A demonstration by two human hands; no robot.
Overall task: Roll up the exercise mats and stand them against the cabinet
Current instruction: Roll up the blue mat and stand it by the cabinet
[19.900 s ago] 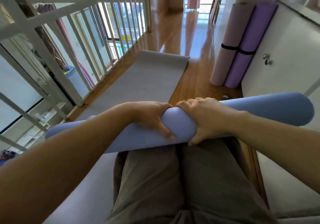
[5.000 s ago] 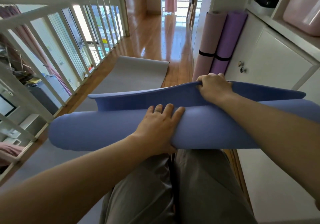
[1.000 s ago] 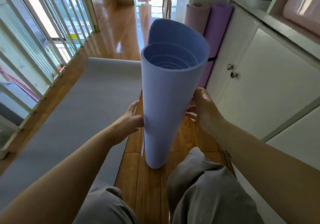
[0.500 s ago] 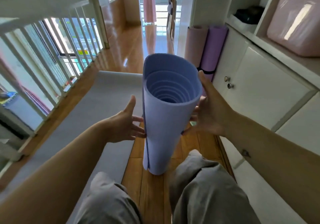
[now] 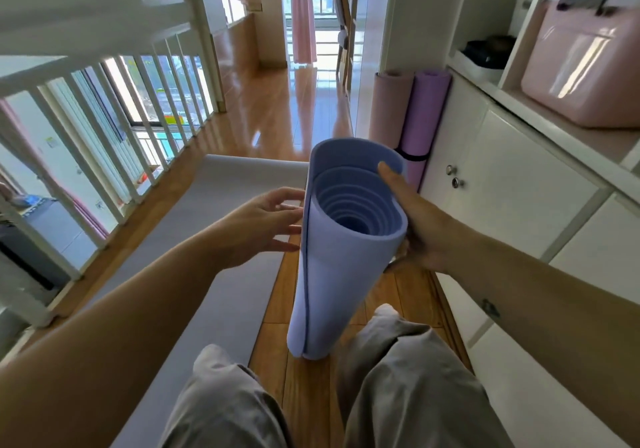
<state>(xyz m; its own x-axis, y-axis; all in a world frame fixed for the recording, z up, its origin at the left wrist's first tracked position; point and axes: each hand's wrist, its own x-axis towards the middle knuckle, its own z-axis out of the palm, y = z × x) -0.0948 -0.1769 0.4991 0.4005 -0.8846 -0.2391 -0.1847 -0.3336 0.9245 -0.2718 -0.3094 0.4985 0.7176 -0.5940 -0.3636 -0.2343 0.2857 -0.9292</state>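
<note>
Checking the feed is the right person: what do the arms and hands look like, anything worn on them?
Both forearms are bare to the edge of the view, with no sleeves visible. The left hand and right hand wear no gloves, and no ring, watch or band is visible. A small dark mark shows on the right forearm. Loose grey-beige trousers cover the knees.

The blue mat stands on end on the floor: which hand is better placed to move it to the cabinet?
The right hand. It already grips the blue mat near its top, on the cabinet side; the left hand is open beside it.
</note>
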